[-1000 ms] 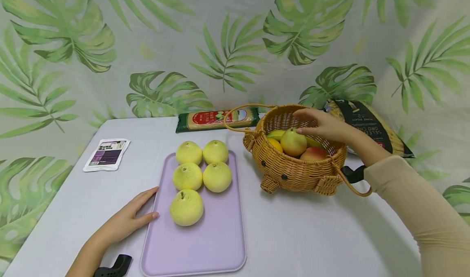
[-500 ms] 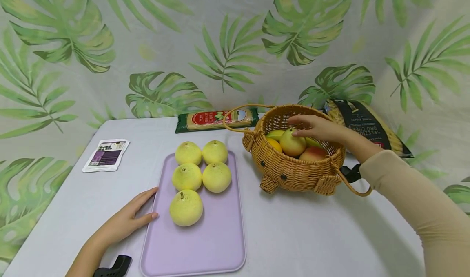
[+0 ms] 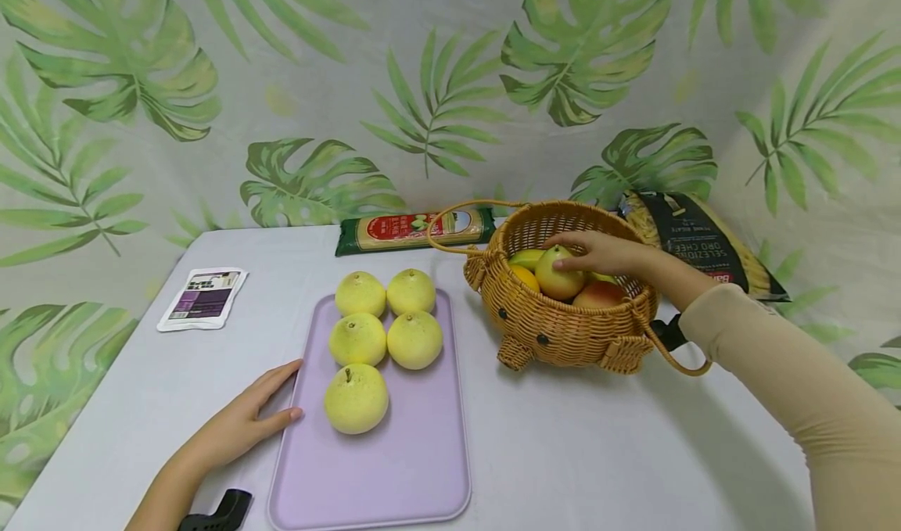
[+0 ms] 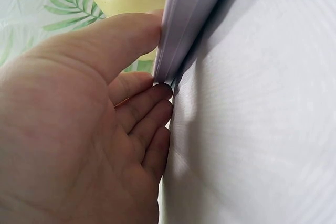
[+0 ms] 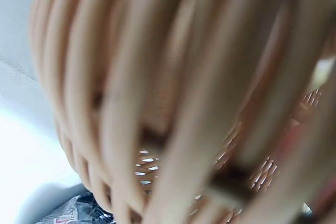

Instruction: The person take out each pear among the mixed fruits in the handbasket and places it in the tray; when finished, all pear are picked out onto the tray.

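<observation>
My right hand [image 3: 608,254] reaches over the rim of a pig-faced wicker basket [image 3: 563,335]. Its thumb lies against the front of a yellow-green pear [image 3: 558,279] and its fingers go behind the fruit, holding it among the others. Close-up wicker [image 5: 173,98] fills most of the right wrist view and hides that hand. My left hand [image 3: 242,421] rests at the left edge of a lilac tray [image 3: 394,476], fingers extended. In the left wrist view the thumb of the left hand [image 4: 94,103] touches the tray rim [image 4: 184,19], with the other fingers at its lower edge.
Several round yellow fruits [image 3: 357,339] stand on the tray. An orange [image 3: 525,278], a banana [image 3: 524,258] and a reddish fruit [image 3: 598,295] share the basket. Behind lie a spaghetti pack [image 3: 415,230] and a black pasta bag [image 3: 704,238]; a white-purple packet [image 3: 204,300] lies at left.
My right hand has moved left and down onto the pear, its fingers now lower behind the fruit. The left hand and the tray have stayed put.
</observation>
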The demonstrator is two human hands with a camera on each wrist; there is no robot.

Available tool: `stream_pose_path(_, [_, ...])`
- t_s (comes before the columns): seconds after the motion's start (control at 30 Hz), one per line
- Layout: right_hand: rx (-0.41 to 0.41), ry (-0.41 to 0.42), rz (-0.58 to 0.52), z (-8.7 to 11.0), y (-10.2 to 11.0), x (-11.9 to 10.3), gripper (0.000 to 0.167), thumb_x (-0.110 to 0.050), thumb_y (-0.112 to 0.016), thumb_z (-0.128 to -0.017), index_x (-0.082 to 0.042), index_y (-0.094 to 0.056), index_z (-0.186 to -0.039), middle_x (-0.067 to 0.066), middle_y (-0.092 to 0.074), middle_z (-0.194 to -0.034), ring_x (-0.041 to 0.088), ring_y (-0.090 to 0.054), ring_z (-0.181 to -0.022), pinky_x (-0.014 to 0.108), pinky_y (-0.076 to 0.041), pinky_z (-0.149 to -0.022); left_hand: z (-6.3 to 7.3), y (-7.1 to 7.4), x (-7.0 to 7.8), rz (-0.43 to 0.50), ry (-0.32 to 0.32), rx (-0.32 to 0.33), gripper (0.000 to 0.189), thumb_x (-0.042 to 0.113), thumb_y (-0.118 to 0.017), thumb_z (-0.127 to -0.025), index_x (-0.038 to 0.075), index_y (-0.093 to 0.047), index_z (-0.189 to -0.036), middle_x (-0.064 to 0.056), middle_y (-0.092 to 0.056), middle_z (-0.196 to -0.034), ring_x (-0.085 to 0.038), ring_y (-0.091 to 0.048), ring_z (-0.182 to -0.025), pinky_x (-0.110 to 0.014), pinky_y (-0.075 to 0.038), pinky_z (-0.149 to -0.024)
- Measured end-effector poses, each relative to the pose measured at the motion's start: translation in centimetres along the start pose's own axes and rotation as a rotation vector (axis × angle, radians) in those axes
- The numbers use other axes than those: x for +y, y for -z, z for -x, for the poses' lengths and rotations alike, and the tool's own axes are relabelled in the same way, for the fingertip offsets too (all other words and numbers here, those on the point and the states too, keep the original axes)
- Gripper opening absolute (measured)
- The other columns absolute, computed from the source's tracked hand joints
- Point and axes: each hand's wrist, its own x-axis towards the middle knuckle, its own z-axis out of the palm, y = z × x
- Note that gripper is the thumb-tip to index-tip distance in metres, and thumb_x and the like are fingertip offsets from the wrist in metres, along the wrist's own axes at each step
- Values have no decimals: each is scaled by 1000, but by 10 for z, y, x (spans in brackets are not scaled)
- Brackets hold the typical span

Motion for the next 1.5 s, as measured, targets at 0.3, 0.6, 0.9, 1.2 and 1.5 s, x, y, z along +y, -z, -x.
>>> stream_pose_path(0.3, [29, 13, 22, 2, -1, -3, 46, -27, -53, -92, -5, -43, -131, 22, -41, -128, 34, -43, -111, 48, -38, -85, 0, 0, 0, 24, -7, -5, 66, 33, -61, -86, 15, -30, -141, -13, -33, -138, -35, -26, -126, -53, -22, -96])
stream_pose_path(0.6, [178, 17, -32, 9, 2, -8, 45, -28, -59, -88, -9, -49, -128, 14, -43, -130, 28, -49, -104, 41, -42, -79, 1, 0, -1, 7, -2, -5, 66, 34, -60, -86, 17, -30, -141, -10, -34, -138, -32, -27, -126, -24, -20, -99])
stream_pose_path(0.9, [301, 36, -120, 33, 13, -29, 45, -27, -60, -87, -16, -49, -129, 9, -44, -130, 31, -50, -106, 42, -46, -77, -1, 0, 1, 10, 0, -8, 66, 34, -60, -86, 16, -29, -141, -11, -34, -138, -32, -26, -126, -42, -22, -99])
stream_pose_path(1.2, [401, 163, -190, 61, 13, -65, 43, -16, -56, -90, -13, -46, -132, 5, -47, -124, 18, -53, -101, 27, -48, -72, 1, 1, 3, 2, -5, -3, 65, 34, -60, -86, 16, -30, -141, -10, -35, -138, -33, -28, -125, -32, -22, -100])
stream_pose_path(1.5, [363, 389, -412, 64, -28, -100, 40, 0, -58, -86, -6, -51, -125, 10, -45, -124, 20, -49, -109, 30, -49, -75, 0, 1, 5, 13, 0, -8, 66, 34, -60, -86, 15, -29, -141, -12, -34, -138, -34, -27, -126, -53, -24, -95])
